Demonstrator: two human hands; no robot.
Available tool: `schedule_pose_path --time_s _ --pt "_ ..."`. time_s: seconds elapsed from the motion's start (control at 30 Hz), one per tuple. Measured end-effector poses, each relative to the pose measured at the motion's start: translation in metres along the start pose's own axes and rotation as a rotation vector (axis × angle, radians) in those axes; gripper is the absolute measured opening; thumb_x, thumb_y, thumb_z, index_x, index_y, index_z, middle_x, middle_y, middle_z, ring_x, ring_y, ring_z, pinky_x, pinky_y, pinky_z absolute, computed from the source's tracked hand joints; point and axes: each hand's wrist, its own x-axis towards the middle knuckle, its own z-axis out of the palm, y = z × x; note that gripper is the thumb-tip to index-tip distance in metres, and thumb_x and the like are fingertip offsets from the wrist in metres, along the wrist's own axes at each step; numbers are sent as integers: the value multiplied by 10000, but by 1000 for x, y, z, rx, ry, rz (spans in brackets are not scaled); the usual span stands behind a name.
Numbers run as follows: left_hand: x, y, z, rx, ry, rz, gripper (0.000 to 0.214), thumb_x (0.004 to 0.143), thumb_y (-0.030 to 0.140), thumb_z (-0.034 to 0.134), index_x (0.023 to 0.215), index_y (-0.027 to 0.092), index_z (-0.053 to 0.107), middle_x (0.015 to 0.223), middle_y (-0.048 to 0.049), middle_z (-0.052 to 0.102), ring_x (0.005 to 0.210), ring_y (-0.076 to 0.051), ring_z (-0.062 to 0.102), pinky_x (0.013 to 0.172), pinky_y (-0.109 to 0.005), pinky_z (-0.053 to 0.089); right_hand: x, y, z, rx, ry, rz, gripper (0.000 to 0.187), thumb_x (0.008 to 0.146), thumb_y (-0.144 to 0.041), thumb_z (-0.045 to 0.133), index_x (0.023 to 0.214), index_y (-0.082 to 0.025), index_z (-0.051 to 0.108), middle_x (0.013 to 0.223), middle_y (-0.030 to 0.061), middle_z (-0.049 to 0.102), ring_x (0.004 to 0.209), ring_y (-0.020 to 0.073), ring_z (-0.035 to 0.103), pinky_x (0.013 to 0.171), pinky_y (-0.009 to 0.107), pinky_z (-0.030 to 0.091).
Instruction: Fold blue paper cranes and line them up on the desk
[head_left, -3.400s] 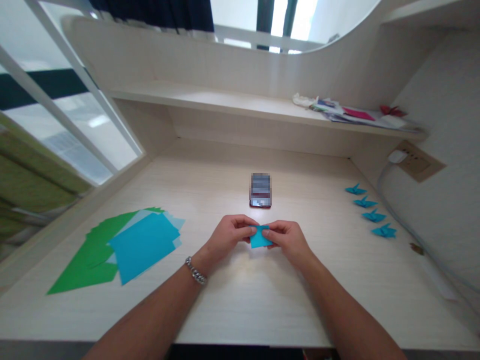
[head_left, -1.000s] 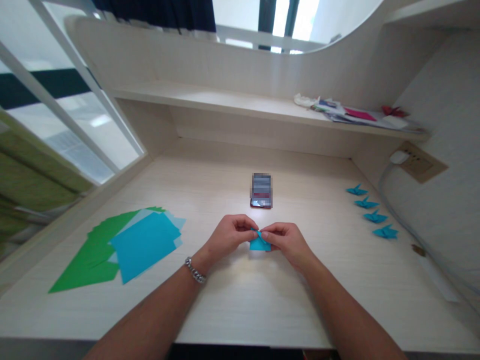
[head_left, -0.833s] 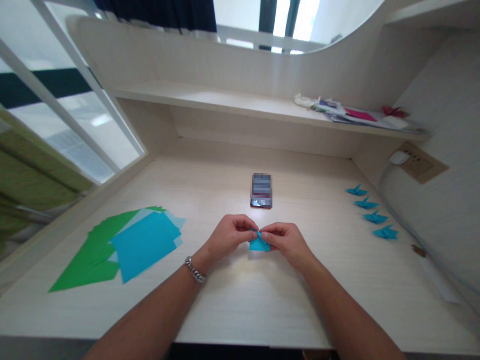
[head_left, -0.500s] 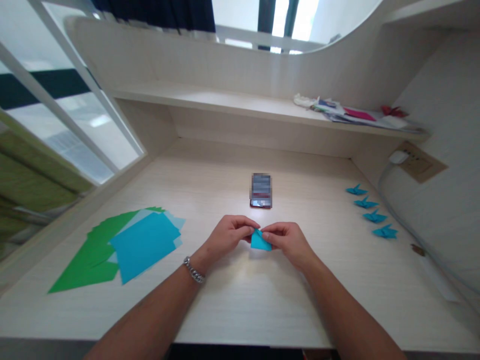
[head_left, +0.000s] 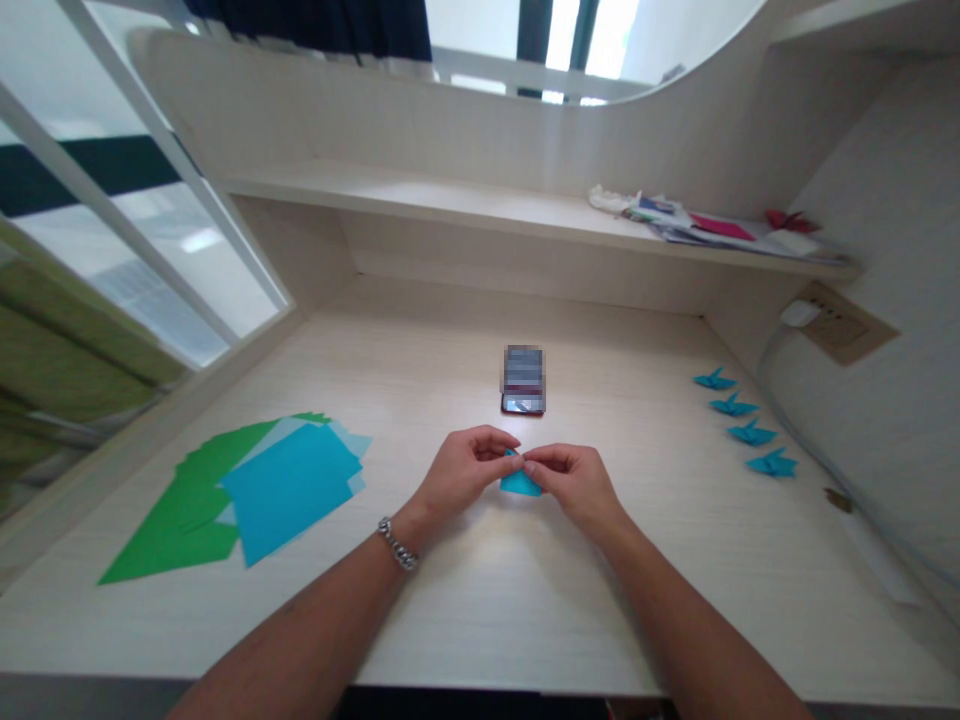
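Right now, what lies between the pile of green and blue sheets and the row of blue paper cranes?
Head view: the left hand and right hand, together pinching a small folded blue paper. Otherwise the desk there is bare.

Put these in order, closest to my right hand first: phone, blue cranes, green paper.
From the right hand, pinching the folded blue paper:
1. Phone, just beyond it, mid-desk.
2. Blue cranes, off to the right.
3. Green paper, far left.

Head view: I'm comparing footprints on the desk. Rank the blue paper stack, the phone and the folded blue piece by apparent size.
1. blue paper stack
2. phone
3. folded blue piece, partly hidden, so its place below the phone is unsure.
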Motion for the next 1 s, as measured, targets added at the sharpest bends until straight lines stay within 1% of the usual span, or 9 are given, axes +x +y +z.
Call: schedule_pose_path --time_s 0.27,0.4,0.47,0.57,0.63,0.73,0.8,0.9,1.0 --pt "0 1 -1 -18 31 -5 207 676 221 780 836 119 698 726 -45 711 656 -151 644 624 -264 521 -1 1 1 -4 -12 -22 187 696 -321 735 821 -186 764 751 46 735 644 173 639 607 304 496" --pt "0 1 -2 -9 30 1 188 709 238 753 851 123 705 761 -58 727 677 -159 655 637 -268 527 -1 1 1 7 -9 -16 192 689 -317 743 830 -190 766 747 48 735 633 174 635 591 303 493" --pt "1 0 -3 14 29 15 175 741 247 724 869 129 705 775 -66 727 680 -154 654 634 -267 527 0 1 2 6 -9 -3 196 674 -312 752 826 -190 766 738 50 733 619 167 631 581 300 493" --pt "3 0 -3 29 44 21 190 790 254 674 935 132 694 721 -44 703 632 -134 632 605 -251 521 0 0 2 19 -1 18 196 668 -309 753 822 -188 766 737 52 732 614 162 628 583 297 493" --pt "4 0 -3 -3 56 1 224 815 262 645 994 131 673 701 -34 690 616 -130 627 603 -255 528 0 -1 3 28 6 26 200 670 -312 750 822 -183 766 732 52 730 614 161 627 582 296 492" --pt "4 1 -2 -72 66 -22 269 841 298 616 1048 128 642 739 -46 697 653 -146 647 629 -280 546 0 0 3 22 21 30 207 668 -319 749 817 -176 764 725 51 727 614 163 626 580 295 492" --pt "3 2 -2 -70 52 -20 288 811 294 659 1043 124 640 755 -52 704 677 -151 653 646 -279 545 -1 0 3 24 27 30 209 670 -323 749 817 -175 762 732 53 728 623 166 630 587 298 497" --pt "1 3 -2 -33 24 -9 308 723 239 747 993 120 657 763 -54 713 693 -148 655 658 -258 531 -2 -1 3 23 22 9 207 690 -327 738 830 -175 758 738 55 727 634 166 633 595 301 503" --pt "1 2 -2 -27 29 -7 293 698 223 764 954 119 666 752 -55 716 685 -151 658 651 -255 525 -3 -1 3 30 -1 7 210 694 -331 739 828 -169 752 734 55 722 633 163 632 591 299 508"
